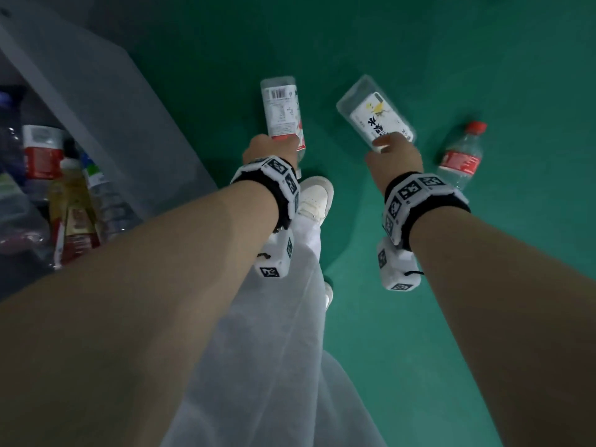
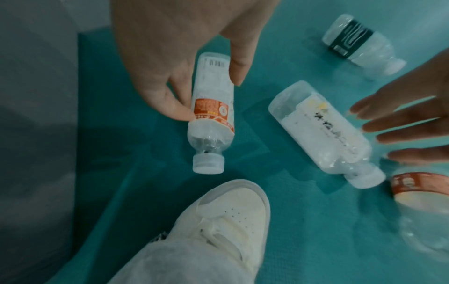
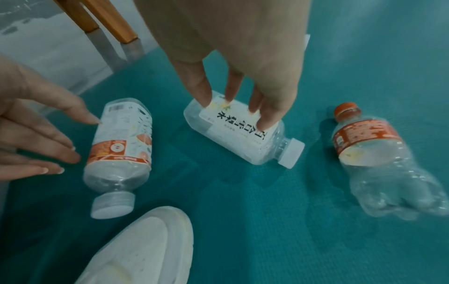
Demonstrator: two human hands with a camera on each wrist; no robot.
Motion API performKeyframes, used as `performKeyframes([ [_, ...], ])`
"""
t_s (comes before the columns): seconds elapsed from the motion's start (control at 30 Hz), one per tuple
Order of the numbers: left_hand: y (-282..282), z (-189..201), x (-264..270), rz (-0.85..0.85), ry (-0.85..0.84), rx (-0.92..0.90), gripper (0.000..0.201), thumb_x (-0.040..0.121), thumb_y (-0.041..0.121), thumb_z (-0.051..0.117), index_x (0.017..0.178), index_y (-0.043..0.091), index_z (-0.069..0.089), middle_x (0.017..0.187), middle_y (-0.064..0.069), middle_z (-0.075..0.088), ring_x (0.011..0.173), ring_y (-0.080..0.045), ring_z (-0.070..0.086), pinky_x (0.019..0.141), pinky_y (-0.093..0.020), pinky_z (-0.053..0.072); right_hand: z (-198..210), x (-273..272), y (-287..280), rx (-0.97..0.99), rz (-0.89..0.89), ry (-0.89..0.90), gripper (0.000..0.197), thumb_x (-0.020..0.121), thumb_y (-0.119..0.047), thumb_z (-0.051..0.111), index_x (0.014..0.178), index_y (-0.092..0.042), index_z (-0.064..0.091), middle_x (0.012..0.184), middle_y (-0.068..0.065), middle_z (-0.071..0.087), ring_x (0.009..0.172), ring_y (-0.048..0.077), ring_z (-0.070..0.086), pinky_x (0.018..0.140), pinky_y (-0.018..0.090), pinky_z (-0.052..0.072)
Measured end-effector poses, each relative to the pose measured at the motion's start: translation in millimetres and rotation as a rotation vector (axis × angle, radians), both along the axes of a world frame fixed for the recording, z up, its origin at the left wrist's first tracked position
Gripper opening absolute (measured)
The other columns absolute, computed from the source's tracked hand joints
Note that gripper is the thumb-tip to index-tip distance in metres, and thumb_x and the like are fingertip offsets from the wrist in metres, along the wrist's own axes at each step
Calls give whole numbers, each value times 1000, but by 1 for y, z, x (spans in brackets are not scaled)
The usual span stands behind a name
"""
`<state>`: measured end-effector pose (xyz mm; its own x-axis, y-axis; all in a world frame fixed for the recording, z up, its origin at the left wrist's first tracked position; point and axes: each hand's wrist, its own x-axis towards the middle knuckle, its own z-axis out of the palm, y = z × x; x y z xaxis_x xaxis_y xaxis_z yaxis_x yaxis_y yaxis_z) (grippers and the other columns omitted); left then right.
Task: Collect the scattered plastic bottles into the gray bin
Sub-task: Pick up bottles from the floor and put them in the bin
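Note:
A clear bottle with an orange and white label (image 1: 283,114) (image 2: 211,115) (image 3: 121,142) lies on the green floor. My left hand (image 1: 271,150) (image 2: 211,96) pinches it, fingers on one side and thumb on the other. To its right lies a squarish clear bottle with a white label and black characters (image 1: 375,112) (image 3: 238,138) (image 2: 323,130). My right hand (image 1: 393,153) (image 3: 235,107) rests straight fingertips on its label. The gray bin (image 1: 106,101) stands at the left, holding several bottles (image 1: 64,204).
A red-capped bottle with a red label (image 1: 461,156) (image 3: 369,149) lies just right of my right hand. A bottle with a dark label (image 2: 359,42) lies farther off. My white shoe (image 1: 314,195) (image 2: 230,221) stands just below the two bottles. Wooden chair legs (image 3: 104,25) stand behind.

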<state>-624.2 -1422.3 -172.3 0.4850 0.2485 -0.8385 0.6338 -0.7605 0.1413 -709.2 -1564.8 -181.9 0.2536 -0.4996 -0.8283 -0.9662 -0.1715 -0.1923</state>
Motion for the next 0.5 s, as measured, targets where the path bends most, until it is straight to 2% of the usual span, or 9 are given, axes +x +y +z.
performKeyframes([
  [0.1, 2, -33, 6, 32, 38, 10, 34, 83, 37, 61, 105, 12, 61, 89, -3, 63, 61, -17, 56, 51, -21, 37, -33, 6, -8, -203, 11, -23, 47, 84, -12, 58, 129, -19, 49, 136, 9, 40, 124, 27, 40, 90, 26, 39],
  [0.13, 1, -43, 8, 33, 31, 12, 35, 81, 38, 65, 106, 13, 62, 92, -3, 63, 67, -17, 58, 57, -21, 41, -42, 8, -10, -266, 32, -22, 51, 84, -12, 61, 132, -19, 46, 138, 10, 37, 128, 27, 35, 90, 27, 35],
  [0.2, -1, -62, 7, 25, 2, 5, 41, 75, 38, 74, 108, 15, 65, 98, -1, 67, 80, -17, 63, 69, -21, 49, -57, 9, -13, -327, 106, -29, 61, 81, -19, 70, 135, -19, 41, 142, 12, 31, 131, 29, 29, 99, 34, 36],
  [0.27, -3, -76, 8, 21, -17, 5, 48, 69, 40, 79, 109, 17, 65, 106, 1, 70, 89, -17, 67, 77, -23, 52, -73, 9, -13, -309, 209, -42, 76, 76, -26, 76, 140, -21, 34, 141, 12, 32, 131, 30, 29, 106, 40, 36],
  [0.33, -3, -85, 9, 31, -35, 12, 53, 67, 39, 80, 111, 16, 63, 108, 1, 69, 93, -17, 67, 77, -23, 53, -85, 8, -14, -303, 297, -33, 86, 73, -27, 79, 143, -22, 29, 139, 12, 35, 130, 30, 32, 109, 43, 34],
  [0.4, -3, -91, 8, 37, -54, 10, 53, 68, 36, 79, 113, 14, 59, 110, 0, 67, 95, -17, 67, 74, -23, 52, -91, 6, -16, -332, 358, -12, 87, 73, -24, 78, 143, -20, 28, 138, 12, 37, 128, 30, 35, 109, 44, 34],
  [0.5, 0, -87, 2, 48, -61, -23, 53, 67, 34, 79, 112, 14, 58, 110, 0, 67, 94, -19, 67, 77, -25, 54, -87, 1, -16, -324, 409, 23, 81, 74, -32, 78, 139, -15, 32, 134, 12, 40, 124, 30, 41, 105, 45, 39],
])
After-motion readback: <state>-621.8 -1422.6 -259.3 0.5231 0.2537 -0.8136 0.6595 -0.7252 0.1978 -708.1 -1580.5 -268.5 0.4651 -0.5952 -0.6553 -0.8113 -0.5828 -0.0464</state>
